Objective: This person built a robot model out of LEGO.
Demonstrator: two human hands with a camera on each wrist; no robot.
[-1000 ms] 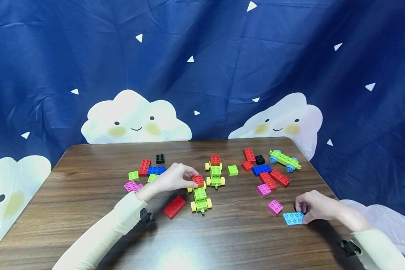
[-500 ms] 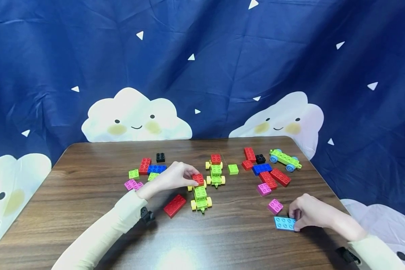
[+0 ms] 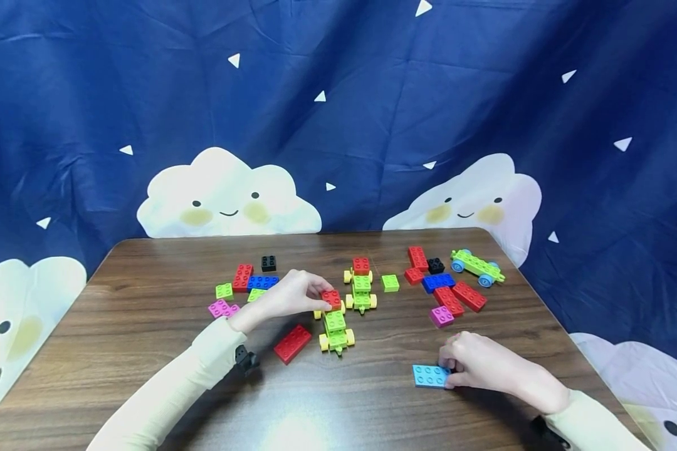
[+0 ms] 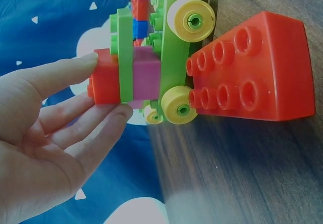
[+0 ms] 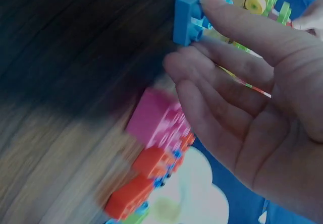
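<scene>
Blue brick [image 3: 427, 376], pinched in right fingers [image 5: 207, 118], moved nearer left fingers [image 4: 101, 138], which pinch red block [image 3: 333, 299] atop toy car [image 3: 335, 331]; uneven pull might pop block loose.

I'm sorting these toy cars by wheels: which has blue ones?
The far-right green car, carrying no bricks. The brick-topped car that the left hand grips and the other car behind it have yellow wheels.

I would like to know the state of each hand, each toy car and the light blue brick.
Left hand: pinches small red brick
Right hand: holds light blue brick
Light blue brick: studs up, unattached
Nearer yellow-wheeled car: upright, small red brick on top
Farther yellow-wheeled car: upright, another red brick on top
Blue-wheeled car: upright, without bricks
</scene>
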